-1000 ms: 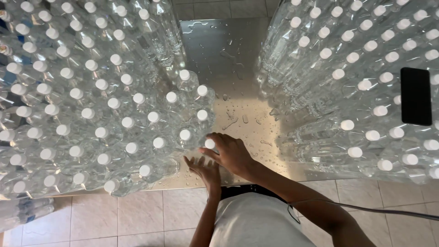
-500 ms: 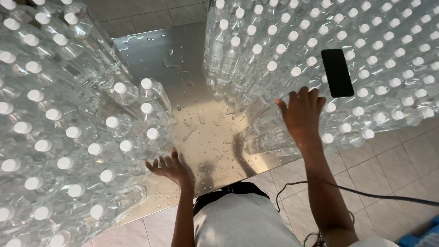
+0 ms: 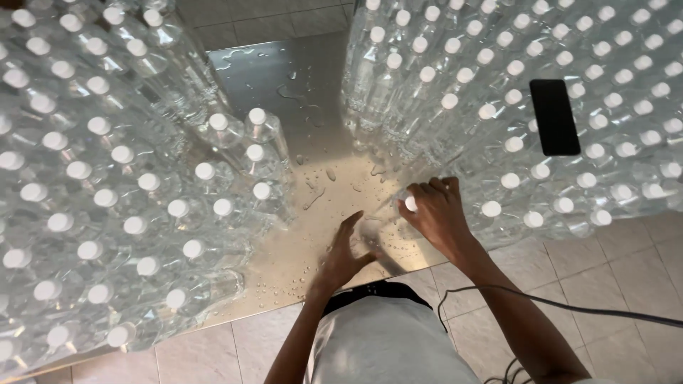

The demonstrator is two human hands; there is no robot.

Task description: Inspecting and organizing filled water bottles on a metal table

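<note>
The right hand [image 3: 437, 213] is curled over the top of a clear plastic bottle [image 3: 398, 220], fingers closed round its neck and white cap [image 3: 410, 203]. The bottle is see-through and colourless, with a small round white cap; its body shows only as faint glints and ridged outlines against the metal below. It stands on the wet steel table [image 3: 313, 178], near the front edge, in the bare lane between the two masses of bottles and just beside the right-hand one. Whether it is full cannot be told.

The left hand [image 3: 345, 252] is open, fingers spread and pointing up the table, its fingertips next to the lower part of the bottle; whether it touches the bottle or only the table is not clear.

To the left stands a dense block of like bottles [image 3: 107, 185], caps up, and to the right another block [image 3: 541, 107], both reaching the table's edges. A black phone [image 3: 555, 117] lies flat on top of the right block's caps. Water drops are scattered over the bare metal. Below the table are pale floor tiles [image 3: 612, 263] and a dark cable [image 3: 569, 306] running across them.
</note>
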